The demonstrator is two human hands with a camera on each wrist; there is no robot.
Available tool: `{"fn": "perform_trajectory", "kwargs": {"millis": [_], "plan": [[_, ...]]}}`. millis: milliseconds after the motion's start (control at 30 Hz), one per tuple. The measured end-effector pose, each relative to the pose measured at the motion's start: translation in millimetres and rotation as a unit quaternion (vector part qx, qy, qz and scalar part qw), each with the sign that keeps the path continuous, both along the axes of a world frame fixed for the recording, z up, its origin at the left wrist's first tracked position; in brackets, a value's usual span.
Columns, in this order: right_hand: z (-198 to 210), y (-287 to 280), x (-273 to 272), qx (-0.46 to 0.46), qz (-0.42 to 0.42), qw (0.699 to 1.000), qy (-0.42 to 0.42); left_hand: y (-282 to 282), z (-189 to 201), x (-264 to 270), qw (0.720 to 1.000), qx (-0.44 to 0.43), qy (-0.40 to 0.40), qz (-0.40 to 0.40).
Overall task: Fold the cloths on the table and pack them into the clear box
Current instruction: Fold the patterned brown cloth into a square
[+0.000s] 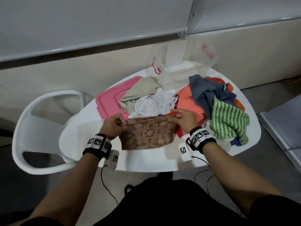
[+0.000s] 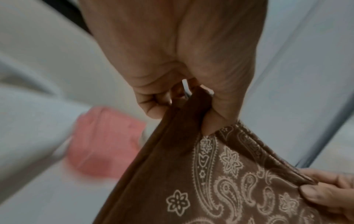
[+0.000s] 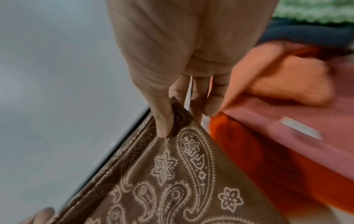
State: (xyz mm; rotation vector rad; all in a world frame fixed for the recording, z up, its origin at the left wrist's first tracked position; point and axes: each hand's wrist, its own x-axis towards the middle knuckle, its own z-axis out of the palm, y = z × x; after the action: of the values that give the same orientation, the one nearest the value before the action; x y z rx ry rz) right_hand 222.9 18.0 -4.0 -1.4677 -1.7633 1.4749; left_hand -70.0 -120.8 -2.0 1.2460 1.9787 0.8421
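A brown paisley cloth [image 1: 146, 134] hangs folded above the white table [image 1: 146, 160], stretched between my two hands. My left hand [image 1: 114, 124] pinches its upper left corner; in the left wrist view the left hand [image 2: 184, 106] has curled fingers closed on the brown cloth [image 2: 220, 181]. My right hand [image 1: 180, 117] pinches the upper right corner; the right wrist view shows the right hand [image 3: 172, 121] with thumb and fingers on the cloth [image 3: 182, 174]. The clear box [image 1: 180, 74] stands at the table's far edge, lid flaps up.
A heap of loose cloths lies beyond my hands: beige [image 1: 141, 90], white [image 1: 154, 103], coral [image 1: 187, 101], blue-grey [image 1: 210, 93], green zigzag [image 1: 228, 121]. A pink lid [image 1: 109, 101] lies at the left. A white chair [image 1: 37, 131] stands left of the table.
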Motion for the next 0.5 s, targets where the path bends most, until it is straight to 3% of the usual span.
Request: {"fn": "perform_trajectory", "kwargs": {"millis": [100, 267, 367, 500], "plan": [[39, 9, -11, 0.099, -0.021, 0.995, 0.025, 18, 47, -11, 0.991, 0.121, 0.064, -0.004], [68, 15, -19, 0.164, -0.033, 0.985, 0.033, 18, 69, -23, 0.962, 0.207, 0.177, -0.033], [76, 16, -19, 0.139, -0.020, 0.990, 0.021, 9, 71, -26, 0.957, 0.210, 0.198, -0.029], [87, 8, -19, 0.023, -0.075, 0.978, 0.192, -3, 81, -24, 0.967, 0.221, 0.114, -0.048]]}}
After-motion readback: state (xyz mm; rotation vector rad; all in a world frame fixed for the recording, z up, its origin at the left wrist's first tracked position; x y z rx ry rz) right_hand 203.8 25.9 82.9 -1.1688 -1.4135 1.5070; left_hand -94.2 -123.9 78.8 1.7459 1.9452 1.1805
